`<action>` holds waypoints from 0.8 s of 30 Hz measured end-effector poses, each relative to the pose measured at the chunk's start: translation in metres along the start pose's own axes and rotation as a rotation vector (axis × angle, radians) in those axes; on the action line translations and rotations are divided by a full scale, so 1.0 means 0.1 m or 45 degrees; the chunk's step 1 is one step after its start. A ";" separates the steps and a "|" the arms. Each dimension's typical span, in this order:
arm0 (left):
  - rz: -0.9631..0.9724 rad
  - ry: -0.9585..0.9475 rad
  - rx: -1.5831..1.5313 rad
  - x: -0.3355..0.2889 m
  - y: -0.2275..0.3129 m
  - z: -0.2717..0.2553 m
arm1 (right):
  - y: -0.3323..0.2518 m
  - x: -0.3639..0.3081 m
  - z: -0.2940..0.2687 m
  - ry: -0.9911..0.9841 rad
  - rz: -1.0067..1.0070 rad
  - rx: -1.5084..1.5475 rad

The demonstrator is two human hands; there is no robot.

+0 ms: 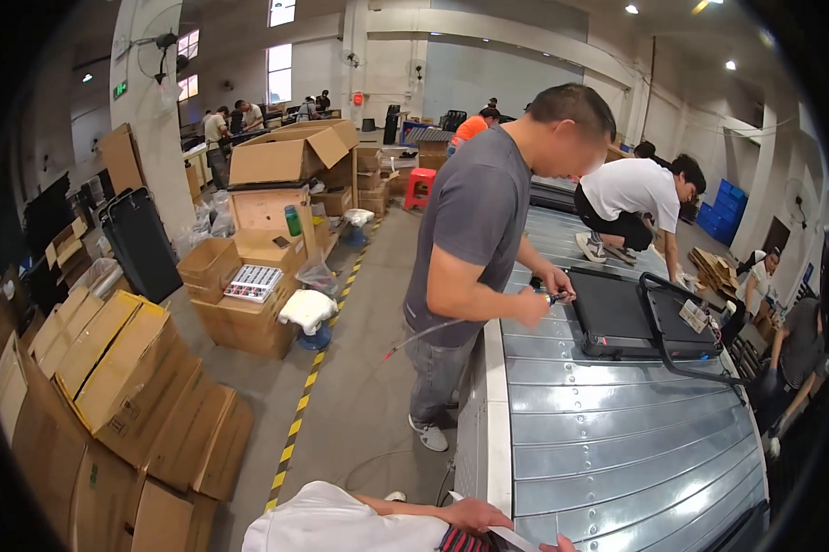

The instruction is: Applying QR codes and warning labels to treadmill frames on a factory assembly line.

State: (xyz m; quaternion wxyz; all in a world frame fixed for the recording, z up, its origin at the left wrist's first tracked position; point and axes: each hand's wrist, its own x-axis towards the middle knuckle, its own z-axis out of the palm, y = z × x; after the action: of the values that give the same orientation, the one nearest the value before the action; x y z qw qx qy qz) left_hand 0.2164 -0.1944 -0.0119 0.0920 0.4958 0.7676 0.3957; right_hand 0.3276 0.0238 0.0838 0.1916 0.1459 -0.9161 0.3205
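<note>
My left hand (pixel 477 513) lies at the bottom edge of the picture, on the near left corner of a metal roller conveyor (pixel 617 442). Its fingers curl over a pale flat piece (pixel 511 538), and I cannot tell whether they grip it. Only a sliver of my right hand (pixel 559 546) shows at the lower rim, its fingers hidden. My white sleeve (pixel 341 526) fills the bottom middle. Farther along the conveyor sits a black flat machine with a folded frame (pixel 649 322).
A person in a grey shirt (pixel 474 230) stands left of the conveyor, pressing a hose-fed hand tool (pixel 552 297) to the black machine. Another person in white (pixel 630 198) crouches beyond. Stacked cardboard boxes (pixel 129 377) line the left, beside a yellow-black floor stripe (pixel 306 386).
</note>
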 end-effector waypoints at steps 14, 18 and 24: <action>-0.136 -0.303 -0.134 0.17 0.36 0.09 | -0.01 -0.38 -0.12 0.163 -0.009 -0.075; -0.071 -0.174 -0.188 0.18 0.32 0.07 | 0.04 -0.40 -0.05 0.215 0.002 -0.123; -0.184 -0.308 -0.153 0.19 0.28 0.15 | -0.02 -0.33 -0.09 0.197 -0.022 -0.065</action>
State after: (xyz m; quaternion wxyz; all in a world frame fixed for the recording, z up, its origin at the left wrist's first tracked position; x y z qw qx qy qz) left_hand 0.2343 -0.1655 0.0024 0.2415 0.4767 0.7595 0.3708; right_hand 0.3599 0.0328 0.0763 0.2682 0.1235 -0.9052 0.3057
